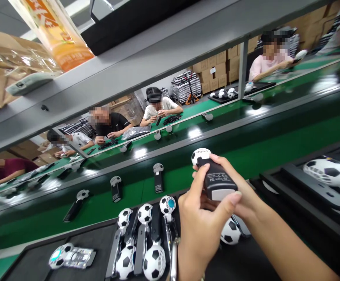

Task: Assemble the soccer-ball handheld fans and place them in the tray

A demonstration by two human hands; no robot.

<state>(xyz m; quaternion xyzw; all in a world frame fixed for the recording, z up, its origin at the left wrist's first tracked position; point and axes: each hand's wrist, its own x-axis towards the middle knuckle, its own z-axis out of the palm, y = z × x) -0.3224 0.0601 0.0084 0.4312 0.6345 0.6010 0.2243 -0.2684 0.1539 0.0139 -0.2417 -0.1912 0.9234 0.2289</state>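
Note:
Both hands hold one black-handled handheld fan point(218, 177) with a round white-and-black football-patterned head, tilted head-away over the tray's far edge. My left hand point(200, 218) is closed round the handle from the left, its thumb by the pale end cap and its index finger on the printed face. My right hand point(244, 191) grips from the right, a fingertip near the joint below the head; its other fingers are largely hidden. Below them, a black foam tray point(96, 234) bears several similar fans standing in a row, and a clear-bodied one point(72, 256) lies apart at left.
Beyond the tray runs a green conveyor belt point(140, 195) with several fans lying on it. More fans point(330, 171) fill a tray at right. A grey metal shelf beam point(158, 50) crosses overhead, supported by posts. Several co-workers sit across the line, with stacked cartons point(213, 70) behind.

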